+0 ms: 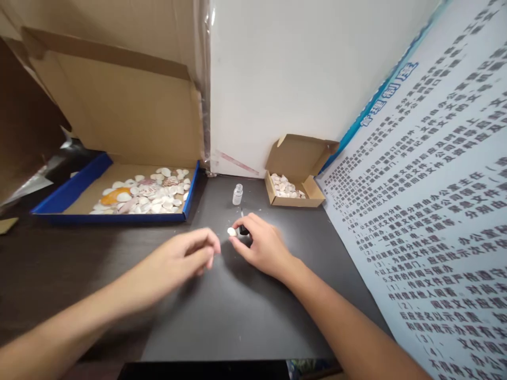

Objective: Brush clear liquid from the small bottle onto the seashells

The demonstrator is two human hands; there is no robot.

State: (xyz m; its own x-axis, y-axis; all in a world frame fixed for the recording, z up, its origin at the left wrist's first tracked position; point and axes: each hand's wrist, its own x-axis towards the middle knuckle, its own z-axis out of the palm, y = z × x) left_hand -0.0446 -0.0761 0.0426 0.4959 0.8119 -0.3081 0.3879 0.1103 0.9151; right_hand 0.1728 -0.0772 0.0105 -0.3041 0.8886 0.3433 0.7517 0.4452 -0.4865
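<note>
My right hand (pixel 262 241) is above the dark tabletop, with a small white seashell (pixel 232 231) at the tips of its thumb and forefinger. A black brush cap (pixel 243 230) is also in that hand, its thin stem pointing up. To the left, my left hand (pixel 194 250) hovers a short way off with loosely curled fingers; a gap shows between thumb and forefinger, and no object is visible in it. Just beyond the right hand stands a small clear glass bottle (pixel 237 195) with a label and no cap on.
A blue-edged cardboard box (pixel 186 203) with a raised lid holds many seashells (pixel 146 195) at the left. Back right, a small open cardboard box (pixel 297 201) holds more white shells (pixel 284 186). A white wall (pixel 277 79) and a printed poster (pixel 428 174) border the table.
</note>
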